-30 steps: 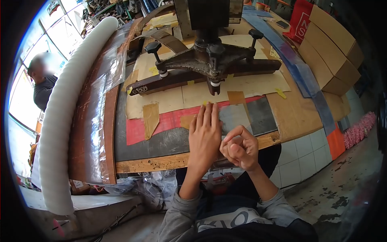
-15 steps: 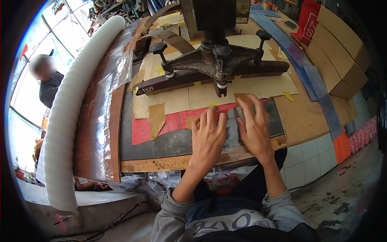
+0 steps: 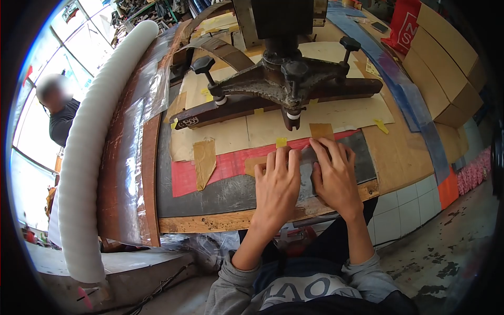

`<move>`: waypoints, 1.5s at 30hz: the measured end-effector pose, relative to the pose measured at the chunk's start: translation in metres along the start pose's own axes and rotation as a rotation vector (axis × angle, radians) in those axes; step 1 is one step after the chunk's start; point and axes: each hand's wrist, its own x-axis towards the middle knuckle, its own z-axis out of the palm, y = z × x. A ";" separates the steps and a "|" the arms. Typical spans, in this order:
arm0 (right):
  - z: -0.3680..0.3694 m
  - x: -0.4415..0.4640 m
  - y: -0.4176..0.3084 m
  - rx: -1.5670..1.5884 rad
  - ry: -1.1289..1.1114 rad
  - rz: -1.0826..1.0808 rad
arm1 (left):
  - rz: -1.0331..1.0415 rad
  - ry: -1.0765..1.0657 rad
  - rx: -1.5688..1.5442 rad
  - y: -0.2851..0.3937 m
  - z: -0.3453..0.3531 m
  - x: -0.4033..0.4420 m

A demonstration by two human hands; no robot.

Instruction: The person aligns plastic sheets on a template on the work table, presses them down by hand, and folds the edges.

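At one red strip [image 3: 229, 164]: two hands [image 3: 278, 185] [image 3: 337, 181].

- The left hand [image 3: 277, 184] lies palm down, fingers bent, by the red strip [image 3: 231, 163] on the bench [image 3: 197, 224].
- The right hand [image 3: 336, 176] is just beside it, fingers spread.
- Beyond both, a dark metal bracket [image 3: 283, 93] stands over a pale sheet [image 3: 236, 134].
- Brown tape [image 3: 205, 163] overlaps sheet and strip.
- A white roll [image 3: 86, 152] runs along the left; a person [image 3: 62, 125] is past it.
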 end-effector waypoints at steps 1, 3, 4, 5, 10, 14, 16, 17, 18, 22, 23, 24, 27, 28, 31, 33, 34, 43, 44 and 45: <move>0.000 0.000 0.000 0.018 -0.009 0.004 | -0.008 -0.009 -0.022 0.001 0.001 0.000; -0.004 0.002 -0.004 0.022 -0.005 0.030 | -0.013 0.061 -0.025 0.004 0.001 0.000; -0.005 0.001 -0.006 0.024 -0.003 0.045 | -0.013 0.094 -0.028 0.005 0.002 0.000; -0.003 0.001 -0.005 0.000 0.028 0.024 | -0.017 0.087 -0.008 0.005 0.002 -0.001; -0.001 -0.002 -0.005 -0.084 0.108 -0.017 | 0.001 0.164 0.125 0.009 0.006 -0.003; 0.001 -0.004 -0.001 -0.081 0.072 -0.043 | 0.033 0.116 0.076 0.006 0.006 -0.005; 0.000 -0.003 0.000 -0.061 0.051 -0.049 | 0.055 0.151 0.096 0.003 0.010 -0.006; -0.001 -0.002 -0.002 -0.052 0.043 -0.025 | 0.030 0.145 0.087 0.003 0.011 -0.006; -0.002 0.000 -0.004 -0.044 0.035 0.000 | 0.007 0.139 0.077 0.004 0.012 -0.006; -0.003 0.002 -0.003 -0.031 -0.018 0.017 | -0.054 0.076 0.079 0.007 0.008 -0.005; -0.003 0.002 -0.002 -0.015 -0.023 0.008 | -0.042 0.060 0.067 0.005 0.006 -0.004; -0.003 0.002 -0.001 0.001 -0.029 -0.001 | -0.031 0.044 0.055 0.002 0.004 -0.002; -0.002 0.003 -0.001 0.014 -0.031 -0.021 | -0.017 -0.009 0.027 -0.002 0.001 0.000; -0.002 0.003 -0.001 0.011 -0.029 -0.026 | -0.015 -0.027 0.019 -0.002 0.001 0.001; -0.004 0.003 -0.002 0.049 -0.025 -0.012 | -0.068 -0.097 -0.025 0.002 -0.001 0.002; -0.002 0.001 -0.003 0.003 0.042 -0.030 | -0.063 -0.059 -0.060 0.002 -0.003 0.003; -0.001 0.000 -0.003 -0.019 0.076 -0.039 | -0.061 -0.040 -0.076 0.002 -0.004 0.003; 0.005 -0.004 0.000 0.005 0.173 -0.050 | -0.026 0.122 0.025 0.007 0.007 -0.010; 0.005 -0.004 0.000 0.014 0.170 -0.051 | -0.031 0.105 0.044 0.008 0.008 -0.011; 0.005 -0.004 0.000 0.024 0.167 -0.054 | -0.036 0.090 0.063 0.008 0.007 -0.012</move>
